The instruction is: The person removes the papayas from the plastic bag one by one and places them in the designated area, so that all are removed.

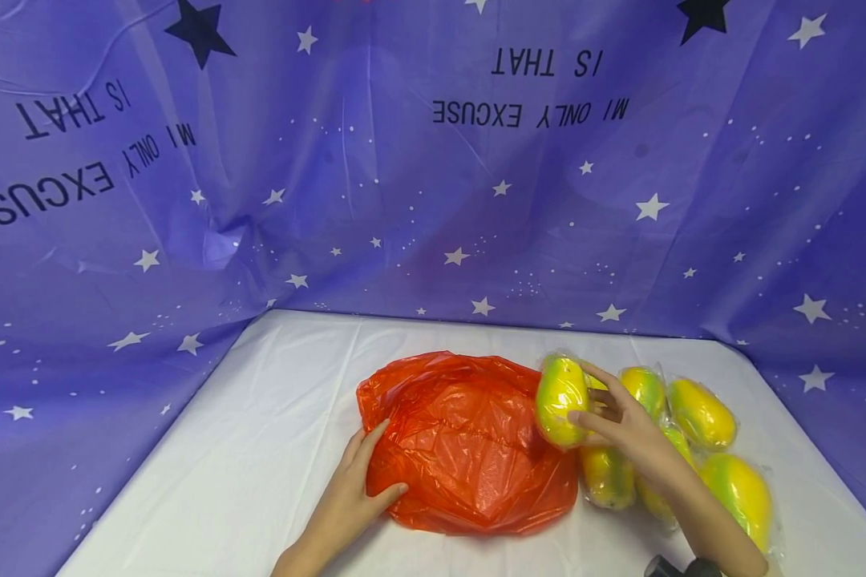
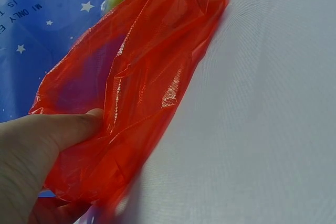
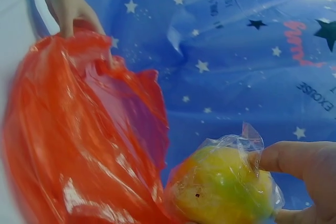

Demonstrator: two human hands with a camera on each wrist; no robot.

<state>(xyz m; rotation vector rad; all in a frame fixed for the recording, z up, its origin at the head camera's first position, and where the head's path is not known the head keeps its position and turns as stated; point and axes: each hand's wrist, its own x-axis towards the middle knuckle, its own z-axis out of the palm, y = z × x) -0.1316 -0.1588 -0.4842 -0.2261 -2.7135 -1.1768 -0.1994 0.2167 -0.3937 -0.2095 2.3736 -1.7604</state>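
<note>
A crumpled red plastic bag (image 1: 469, 449) stands on the white table, its mouth spread in front of me. At its left side my left hand (image 1: 354, 485) grips the edge, with the thumb (image 2: 81, 127) on one face of the film and the fingers on the other. My right hand (image 1: 631, 433) holds a yellow-green mango (image 1: 563, 401) in clear wrap between thumb and fingers. That mango (image 3: 223, 187) is at the bag's right rim and overlaps it in the head view. The bag's inside is mostly hidden.
Several more wrapped mangoes (image 1: 702, 413) lie at the right of the white table (image 1: 209, 473), partly under my right forearm. A dark object (image 1: 681, 567) shows at the bottom edge. A purple star-printed cloth (image 1: 404, 176) hangs behind and at the sides.
</note>
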